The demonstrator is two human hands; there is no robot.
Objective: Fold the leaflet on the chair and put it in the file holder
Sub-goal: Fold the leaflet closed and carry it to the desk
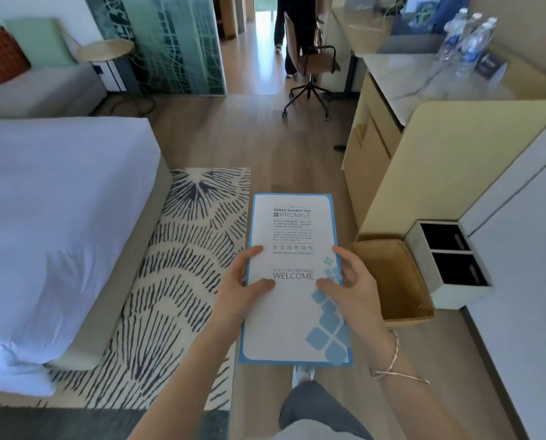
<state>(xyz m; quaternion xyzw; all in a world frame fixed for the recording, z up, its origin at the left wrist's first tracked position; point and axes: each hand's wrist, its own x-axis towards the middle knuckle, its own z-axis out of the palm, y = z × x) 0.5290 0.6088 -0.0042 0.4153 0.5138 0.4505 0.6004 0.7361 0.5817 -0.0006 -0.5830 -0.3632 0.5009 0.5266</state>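
Observation:
A tall white leaflet (292, 315) with a blue border and the word WELCOME is folded shut and held flat in front of me, above the wooden floor. My left hand (243, 285) grips its left edge, thumb on the front. My right hand (349, 285) grips its right edge the same way. A brown swivel chair (309, 58) stands far ahead by the desk. A white two-slot holder (424, 246) with dark compartments sits on the floor at the right, against the cabinet; I cannot tell if it is the file holder.
A bed (59, 217) with white linen fills the left, with a patterned rug (183, 265) beside it. A woven basket (395, 281) stands right of the leaflet. A counter (401, 81) at upper right holds water bottles (468, 42). A person's legs (289, 27) show behind the chair.

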